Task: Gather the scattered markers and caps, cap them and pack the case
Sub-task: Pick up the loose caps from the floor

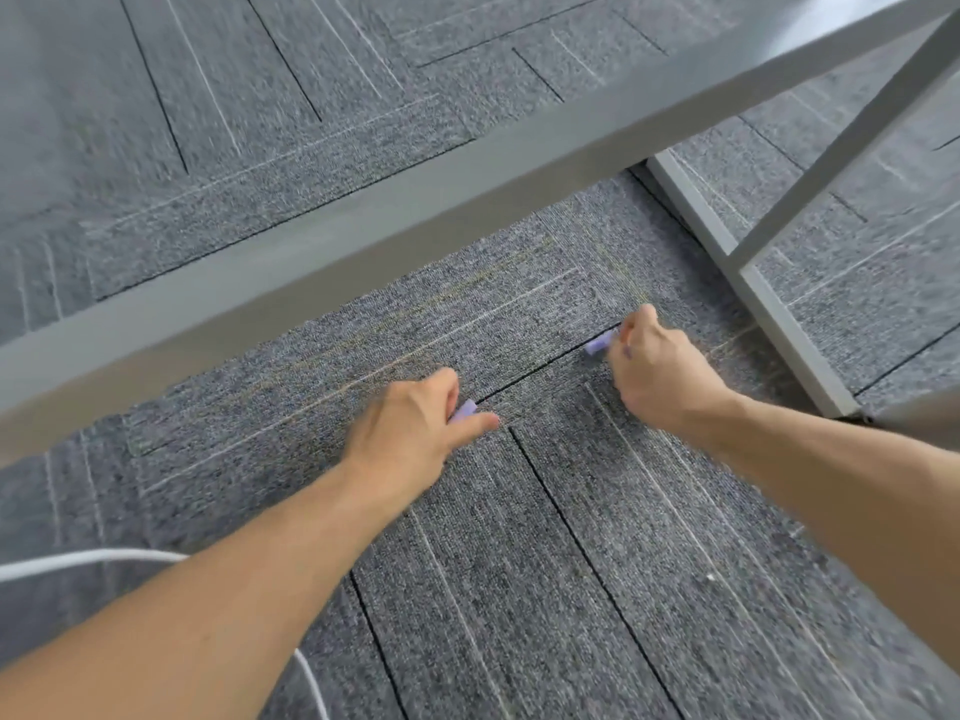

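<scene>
Both hands reach down over a grey carpet floor under a table. My left hand (415, 433) is closed around a small light-purple piece, which looks like a cap (464, 409); only its end shows between thumb and fingers. My right hand (657, 368) is closed on a purple marker (601, 343), whose end sticks out to the left of the fist. The two purple pieces are apart, roughly a hand's width between them. No case is in view. The frame is motion-blurred.
A grey metal table edge (415, 210) crosses the view diagonally above the hands. A grey table leg frame (753, 283) stands on the carpet at the right. A white cable (93, 558) lies at the lower left.
</scene>
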`<state>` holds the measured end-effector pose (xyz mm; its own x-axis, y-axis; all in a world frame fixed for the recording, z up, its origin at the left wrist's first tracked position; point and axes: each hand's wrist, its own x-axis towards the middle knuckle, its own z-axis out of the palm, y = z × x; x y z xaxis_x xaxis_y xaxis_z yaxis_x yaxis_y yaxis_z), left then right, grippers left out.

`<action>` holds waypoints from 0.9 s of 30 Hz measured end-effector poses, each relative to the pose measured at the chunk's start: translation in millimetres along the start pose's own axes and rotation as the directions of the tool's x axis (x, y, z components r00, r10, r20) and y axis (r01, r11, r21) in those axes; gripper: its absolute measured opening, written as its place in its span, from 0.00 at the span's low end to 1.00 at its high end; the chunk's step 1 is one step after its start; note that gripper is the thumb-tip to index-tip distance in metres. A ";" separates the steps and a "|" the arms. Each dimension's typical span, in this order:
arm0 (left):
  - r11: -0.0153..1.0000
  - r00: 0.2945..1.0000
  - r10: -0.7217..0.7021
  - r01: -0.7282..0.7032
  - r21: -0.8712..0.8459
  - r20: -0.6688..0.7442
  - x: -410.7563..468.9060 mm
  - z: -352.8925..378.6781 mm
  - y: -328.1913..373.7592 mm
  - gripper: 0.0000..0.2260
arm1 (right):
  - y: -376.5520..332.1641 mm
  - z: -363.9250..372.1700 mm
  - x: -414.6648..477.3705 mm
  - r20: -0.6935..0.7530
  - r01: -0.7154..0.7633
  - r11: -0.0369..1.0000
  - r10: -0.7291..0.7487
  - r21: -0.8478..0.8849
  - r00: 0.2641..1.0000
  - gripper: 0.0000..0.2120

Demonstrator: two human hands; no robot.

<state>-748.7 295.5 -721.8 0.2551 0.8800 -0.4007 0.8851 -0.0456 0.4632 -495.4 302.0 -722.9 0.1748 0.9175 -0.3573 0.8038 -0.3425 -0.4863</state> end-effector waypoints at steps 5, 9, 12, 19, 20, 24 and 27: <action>0.937 0.986 0.151 -0.121 0.327 -0.068 11.6 19.0 0.1 0.15 | -0.8 -4.9 3.1 0.135 0.092 0.992 -0.080 -0.090 0.988 0.11; 0.927 0.976 0.194 -0.151 0.343 -0.095 11.8 24.2 -3.6 0.11 | -16.1 -8.7 21.5 0.197 0.162 0.972 -0.128 -0.170 0.972 0.09; 0.934 0.975 0.185 -0.137 0.331 -0.119 11.6 23.3 -1.6 0.07 | -22.5 -7.0 32.6 0.247 0.208 0.921 -0.129 -0.330 0.960 0.17; 0.938 0.979 0.146 -0.091 0.336 -0.142 12.5 27.6 -0.9 0.07 | -28.5 2.7 20.7 0.147 0.142 0.892 -0.086 -0.429 0.985 0.06; 0.938 0.976 0.157 -0.101 0.331 -0.150 11.9 28.5 -2.0 0.07 | -29.1 3.6 12.1 0.157 0.058 0.951 -0.010 -0.304 0.988 0.08; 0.970 0.988 0.104 -0.076 0.233 -0.112 4.2 19.4 -4.9 0.07 | -44.5 -4.4 -55.6 0.475 -0.531 0.565 0.259 0.631 0.841 0.14; 0.999 0.996 -0.029 0.027 -0.026 -0.086 -16.6 5.2 17.1 0.07 | -56.7 -28.4 -99.5 0.639 -0.641 0.042 0.058 0.766 0.767 0.16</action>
<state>-735.8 277.6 -711.4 0.1949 0.9182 -0.3448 0.8811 -0.0094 0.4729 -542.3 235.8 -637.1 -0.1827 0.5547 -0.8117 -0.5140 -0.7577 -0.4021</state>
